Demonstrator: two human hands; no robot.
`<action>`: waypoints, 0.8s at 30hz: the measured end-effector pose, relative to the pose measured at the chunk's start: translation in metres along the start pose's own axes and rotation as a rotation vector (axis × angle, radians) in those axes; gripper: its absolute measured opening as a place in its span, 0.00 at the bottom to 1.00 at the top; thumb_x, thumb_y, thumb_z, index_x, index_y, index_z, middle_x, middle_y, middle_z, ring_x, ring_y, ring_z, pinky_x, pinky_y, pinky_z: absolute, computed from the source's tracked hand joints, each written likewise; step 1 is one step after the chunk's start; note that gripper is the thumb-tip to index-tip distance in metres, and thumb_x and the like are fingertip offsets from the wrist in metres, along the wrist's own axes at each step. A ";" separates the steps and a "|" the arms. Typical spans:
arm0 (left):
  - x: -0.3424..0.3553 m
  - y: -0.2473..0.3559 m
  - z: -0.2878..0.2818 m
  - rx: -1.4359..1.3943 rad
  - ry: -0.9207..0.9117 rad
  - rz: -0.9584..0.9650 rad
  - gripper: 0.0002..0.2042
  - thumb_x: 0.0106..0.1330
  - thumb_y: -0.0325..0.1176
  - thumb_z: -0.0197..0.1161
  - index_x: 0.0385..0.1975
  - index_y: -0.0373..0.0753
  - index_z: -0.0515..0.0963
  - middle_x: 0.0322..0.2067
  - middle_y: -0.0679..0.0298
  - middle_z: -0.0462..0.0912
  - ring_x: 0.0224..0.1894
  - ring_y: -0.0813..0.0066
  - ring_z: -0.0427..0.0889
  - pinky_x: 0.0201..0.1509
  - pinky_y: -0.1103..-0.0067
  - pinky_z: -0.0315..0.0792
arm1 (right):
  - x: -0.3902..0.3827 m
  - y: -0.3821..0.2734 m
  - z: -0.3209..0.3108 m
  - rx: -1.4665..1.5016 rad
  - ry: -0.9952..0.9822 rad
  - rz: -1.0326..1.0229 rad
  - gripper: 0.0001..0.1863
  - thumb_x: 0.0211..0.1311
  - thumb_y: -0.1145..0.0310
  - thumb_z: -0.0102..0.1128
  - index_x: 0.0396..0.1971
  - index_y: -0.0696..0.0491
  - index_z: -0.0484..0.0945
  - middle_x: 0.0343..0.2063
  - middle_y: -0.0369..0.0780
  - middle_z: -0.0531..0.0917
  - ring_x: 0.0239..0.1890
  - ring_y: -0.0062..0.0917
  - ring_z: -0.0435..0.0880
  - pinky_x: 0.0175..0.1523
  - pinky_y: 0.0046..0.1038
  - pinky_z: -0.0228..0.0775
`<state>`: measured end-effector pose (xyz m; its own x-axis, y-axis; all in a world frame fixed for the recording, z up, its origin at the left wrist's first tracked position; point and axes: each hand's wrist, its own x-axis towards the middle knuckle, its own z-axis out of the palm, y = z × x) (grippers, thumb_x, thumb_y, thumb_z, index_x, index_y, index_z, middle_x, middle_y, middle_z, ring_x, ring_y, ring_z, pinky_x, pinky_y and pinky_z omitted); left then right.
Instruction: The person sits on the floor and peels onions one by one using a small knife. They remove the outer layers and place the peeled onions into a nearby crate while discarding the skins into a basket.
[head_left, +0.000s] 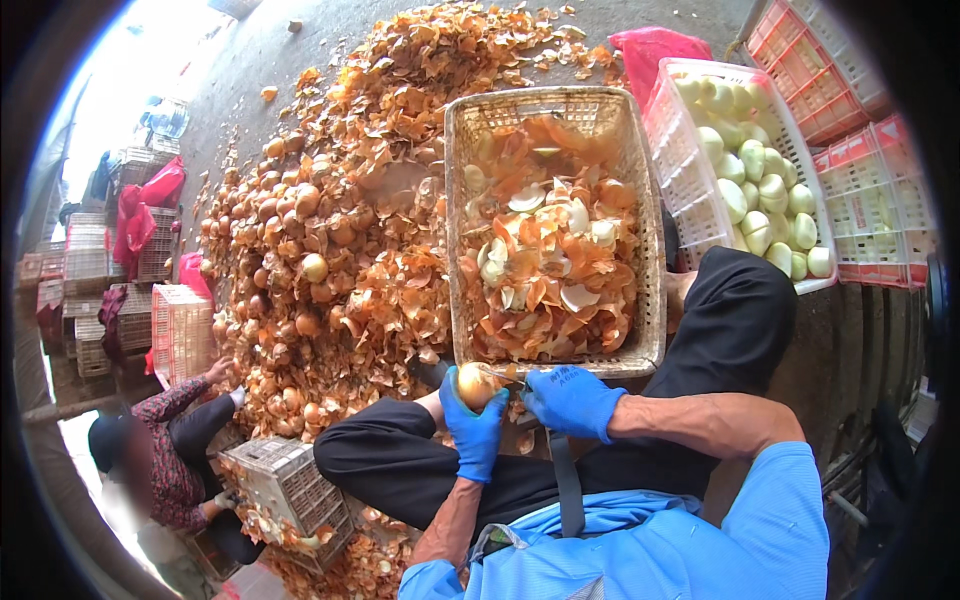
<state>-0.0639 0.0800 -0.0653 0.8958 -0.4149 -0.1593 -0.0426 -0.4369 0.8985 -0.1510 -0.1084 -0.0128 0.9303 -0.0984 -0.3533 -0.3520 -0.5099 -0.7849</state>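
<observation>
My left hand point(474, 425), in a blue glove, is closed around an onion point(477, 383) with pale yellow skin. Close beside it, my blue-gloved right hand point(573, 402) grips a small knife point(508, 378). Only a thin strip of the blade shows, pointing at the onion; the fingers cover the handle. Both hands are over my lap, just short of the near rim of a dirty white plastic basket point(560, 368). Inside the basket lie brown onion skins point(540, 330) and pale cut pieces point(578, 297).
A big heap of unpeeled onions point(285, 215) and loose skins spreads to the left. At the right stands a crate point(690, 200) of peeled onions point(772, 192). Another person point(165, 450) sits at the lower left by a crate point(290, 480). Stacked crates point(875, 200) line the far right.
</observation>
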 end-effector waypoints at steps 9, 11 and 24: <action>-0.002 -0.002 0.002 0.029 0.031 0.003 0.41 0.52 0.26 0.79 0.66 0.29 0.63 0.61 0.52 0.69 0.63 0.61 0.70 0.70 0.71 0.64 | 0.001 -0.002 0.005 -0.024 -0.034 -0.007 0.14 0.68 0.61 0.53 0.34 0.59 0.76 0.25 0.55 0.83 0.31 0.51 0.85 0.38 0.50 0.76; -0.002 -0.004 0.002 0.040 0.021 -0.003 0.42 0.51 0.26 0.79 0.66 0.29 0.62 0.62 0.51 0.69 0.64 0.59 0.69 0.71 0.70 0.63 | 0.001 -0.003 0.004 -0.044 -0.049 -0.013 0.14 0.68 0.61 0.52 0.35 0.59 0.76 0.25 0.54 0.84 0.30 0.50 0.86 0.37 0.49 0.76; -0.002 -0.007 0.005 0.192 0.048 0.115 0.41 0.50 0.24 0.77 0.66 0.30 0.63 0.60 0.53 0.70 0.62 0.59 0.71 0.69 0.71 0.64 | 0.014 -0.005 0.019 -0.114 -0.055 -0.018 0.14 0.64 0.65 0.54 0.32 0.63 0.76 0.23 0.57 0.83 0.28 0.51 0.85 0.34 0.48 0.77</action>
<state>-0.0673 0.0800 -0.0737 0.9001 -0.4341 -0.0361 -0.2252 -0.5347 0.8145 -0.1377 -0.0905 -0.0237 0.9281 -0.0436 -0.3697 -0.3189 -0.6056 -0.7291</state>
